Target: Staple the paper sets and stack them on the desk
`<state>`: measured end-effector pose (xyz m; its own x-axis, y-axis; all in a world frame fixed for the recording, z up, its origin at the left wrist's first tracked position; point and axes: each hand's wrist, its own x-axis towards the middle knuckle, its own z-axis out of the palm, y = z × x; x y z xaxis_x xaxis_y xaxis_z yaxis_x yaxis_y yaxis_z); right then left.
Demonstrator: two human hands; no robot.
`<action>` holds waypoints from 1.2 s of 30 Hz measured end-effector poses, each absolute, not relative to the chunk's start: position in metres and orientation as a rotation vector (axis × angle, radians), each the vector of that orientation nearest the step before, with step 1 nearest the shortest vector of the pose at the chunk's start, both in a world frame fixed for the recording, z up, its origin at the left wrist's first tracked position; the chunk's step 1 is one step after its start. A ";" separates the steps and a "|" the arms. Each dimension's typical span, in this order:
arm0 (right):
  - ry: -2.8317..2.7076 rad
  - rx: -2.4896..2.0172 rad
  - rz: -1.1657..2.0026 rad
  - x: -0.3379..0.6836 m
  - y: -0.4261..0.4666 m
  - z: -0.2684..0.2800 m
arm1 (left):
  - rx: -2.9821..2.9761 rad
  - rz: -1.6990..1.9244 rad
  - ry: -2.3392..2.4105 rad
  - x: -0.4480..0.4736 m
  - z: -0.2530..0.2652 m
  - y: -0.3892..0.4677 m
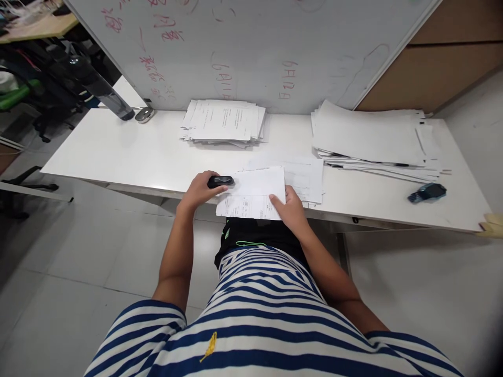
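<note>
At the table's far left corner stand a dark cylinder and a small silver object, with a whiteboard leaning behind. Farther right, a stack of papers lies against the board. At the near edge, the left hand closes around a black stapler, fingers curled over it and forearm reaching straight forward. The stapler lies flat, its long axis running left to right, its nose pointing right onto the top left corner of a set of sheets. These sheets overhang the near edge, tilted slightly. The right hand presses flat on their lower right part, fingers spread, gripping nothing. Right again lie a larger, looser pile and a dark blue device.
</note>
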<state>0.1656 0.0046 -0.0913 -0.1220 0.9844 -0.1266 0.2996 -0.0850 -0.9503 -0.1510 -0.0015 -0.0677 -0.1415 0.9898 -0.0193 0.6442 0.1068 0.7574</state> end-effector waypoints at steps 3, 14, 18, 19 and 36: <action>-1.581 -1.489 1.140 0.168 0.009 -0.084 | 1.449 0.843 1.826 -0.149 -0.050 0.007; -2.050 -1.429 0.878 0.180 0.042 -0.086 | 1.527 0.830 2.152 -0.112 -0.085 0.079; -1.910 -1.341 0.952 0.186 0.049 -0.101 | 1.686 0.429 2.354 -0.099 -0.080 0.075; -1.896 -1.324 0.965 0.187 0.049 -0.103 | 1.709 0.387 2.367 -0.097 -0.078 0.074; -1.966 -1.304 0.815 0.184 0.045 -0.105 | 1.827 0.608 2.327 -0.103 -0.088 0.075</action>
